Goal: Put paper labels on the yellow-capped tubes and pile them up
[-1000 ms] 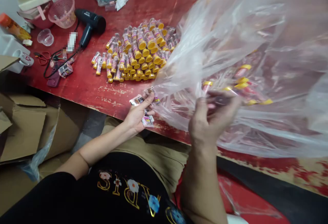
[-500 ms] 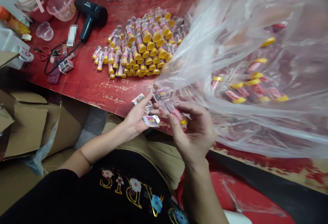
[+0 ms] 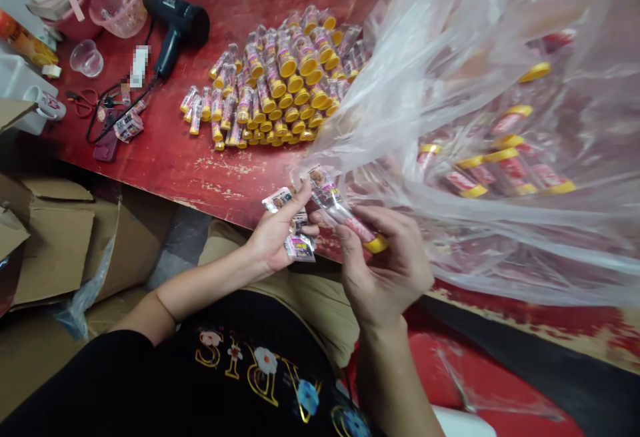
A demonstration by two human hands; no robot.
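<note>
My right hand [image 3: 387, 267] pinches a clear tube [image 3: 357, 227] by its yellow-capped end, and something pink shows inside. Between the thumb and fingers of my left hand [image 3: 270, 240] is a printed plastic sleeve [image 3: 324, 187]. The tube's far end meets this sleeve and appears to be partly inside it. Several more printed sleeves [image 3: 300, 248] lie in my left palm, partly covered by the thumb. Beyond my hands, a heap of labelled tubes [image 3: 275, 93] with yellow caps rests on the red table [image 3: 200, 177].
A large clear plastic bag [image 3: 450, 110] spreads over the right side, with yellow-capped tubes [image 3: 515, 163] inside. A black hair dryer [image 3: 175, 30], pink basket [image 3: 120, 3], red-handled scissors [image 3: 84, 102] and a mug [image 3: 47, 105] stand at the left. Cardboard boxes [image 3: 60, 243] sit below.
The tube has come up against the sleeve and seems to have entered it; a gap stood between them before. Both hands have shifted slightly right and down.
</note>
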